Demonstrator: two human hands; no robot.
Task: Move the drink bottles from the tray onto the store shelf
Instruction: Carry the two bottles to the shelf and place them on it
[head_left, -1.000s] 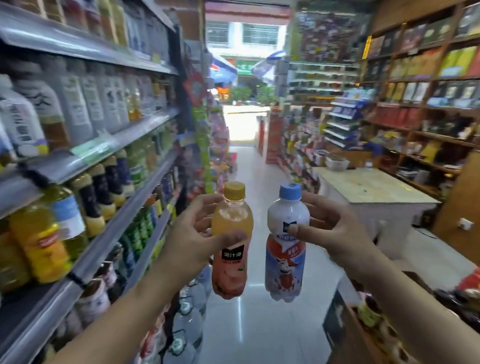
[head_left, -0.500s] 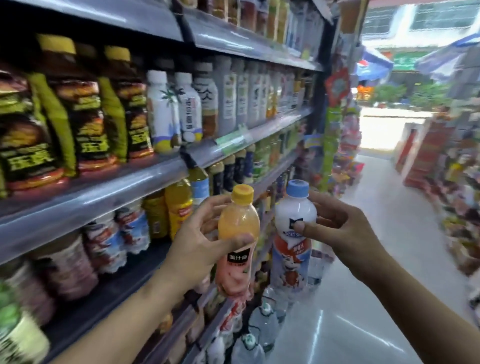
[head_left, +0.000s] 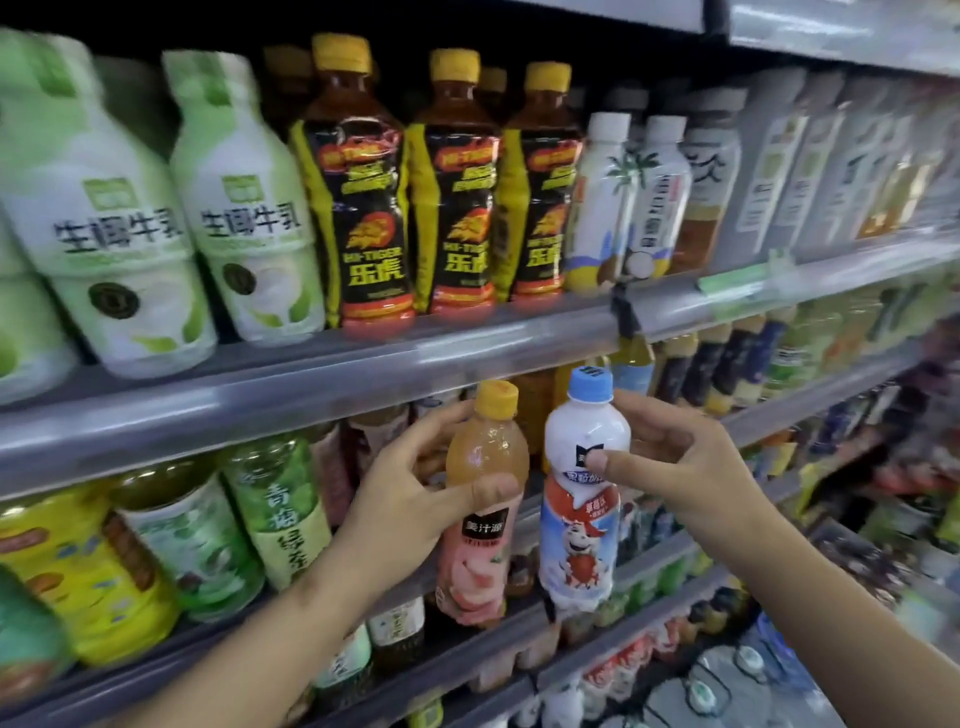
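- Two drink bottles are held upright, side by side and just apart, in front of the store shelf (head_left: 311, 387), level with its second visible tier.
- The orange juice bottle (head_left: 480, 499), with a yellow cap and a pink label on its lower half, is clamped in the left hand (head_left: 410, 499); the thumb is laid across the front of the bottle and the fingers are wrapped behind it.
- The white milk-drink bottle (head_left: 582, 493), with a blue cap and a cartoon cow on its label, is clamped in the right hand (head_left: 680, 467); the thumb is pressed on the front of the upper body and the fingers are set behind the neck.
- Neither bottle is seated on a shelf board; both are carried in the air, with shelf stock visible behind and below them.
- On the tier behind the left hand, green tea bottles (head_left: 280, 514) and a yellow-labelled bottle (head_left: 88, 571) are stocked.
- On the tier above, white-and-green milk bottles (head_left: 249, 218), black energy drink bottles (head_left: 363, 197) with yellow caps and coconut drink bottles (head_left: 608, 208) are lined up.
- Lower tiers are filled with smaller bottles, blurred in this view.
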